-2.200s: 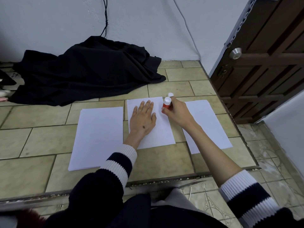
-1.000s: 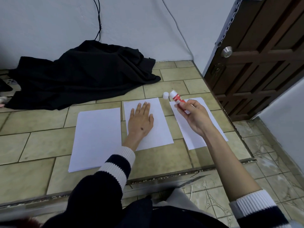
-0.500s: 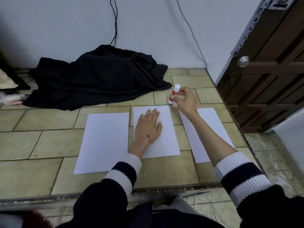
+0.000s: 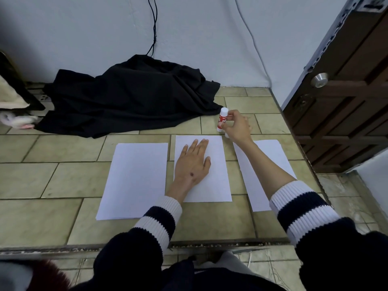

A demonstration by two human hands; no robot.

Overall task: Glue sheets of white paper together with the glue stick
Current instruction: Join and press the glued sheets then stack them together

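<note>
On the tiled floor (image 4: 63, 175) I see three white sheets (image 4: 134, 181) side by side. My left hand (image 4: 192, 164) lies flat, fingers spread, on the middle sheet (image 4: 216, 183). Beyond that sheet's far right corner, my right hand (image 4: 236, 127) pinches the glue stick (image 4: 222, 119) upright.

Three sheets (image 4: 135, 179) side by side; cloth (image 4: 130, 97) behind; glue stick (image 4: 222, 119) beyond middle sheet (image 4: 216, 175).

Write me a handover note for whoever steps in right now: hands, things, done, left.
Left hand: flat on the middle sheet, pinning it.
Right hand: fingers hold the glue stick upright on the tiles beyond that sheet; a small white piece, likely its cap, shows under the hand.
Left sheet and right sheet lie apart on the tiles.
Done: no sheets joined; whether glue is on cannot be told.
Left: glue, stack, press.
</note>
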